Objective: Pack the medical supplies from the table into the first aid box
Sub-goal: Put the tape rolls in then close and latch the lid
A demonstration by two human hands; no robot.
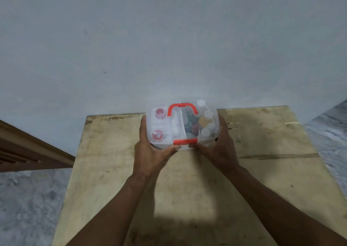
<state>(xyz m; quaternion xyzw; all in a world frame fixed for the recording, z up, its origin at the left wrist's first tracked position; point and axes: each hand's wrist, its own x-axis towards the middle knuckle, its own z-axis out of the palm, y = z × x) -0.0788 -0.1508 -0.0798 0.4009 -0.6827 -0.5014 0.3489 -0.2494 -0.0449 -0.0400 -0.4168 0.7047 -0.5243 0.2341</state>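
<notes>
Pale wall backs a worn wooden table point(112, 180), with the first aid box point(176, 125) at its 12 o'clock edge. Curled fingers of the left hand point(150, 151) grip the 9 o'clock end, the right hand point(221, 150) grips 3 o'clock, thumbs beside the red latch point(185, 142). Squeezing evenly should snap it shut. Long axis runs 9 to 3, latch facing 6

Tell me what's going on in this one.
A person holds a clear first aid box by its sides with the left grip and right grip, thumbs near the orange latch on the near side. It is closed, with the orange handle folded flat on top. Small bottles and two red-topped pieces show through the plastic, so packing looks mostly done. The box is at the far edge of the wooden table; whether it rests there is unclear.
</notes>
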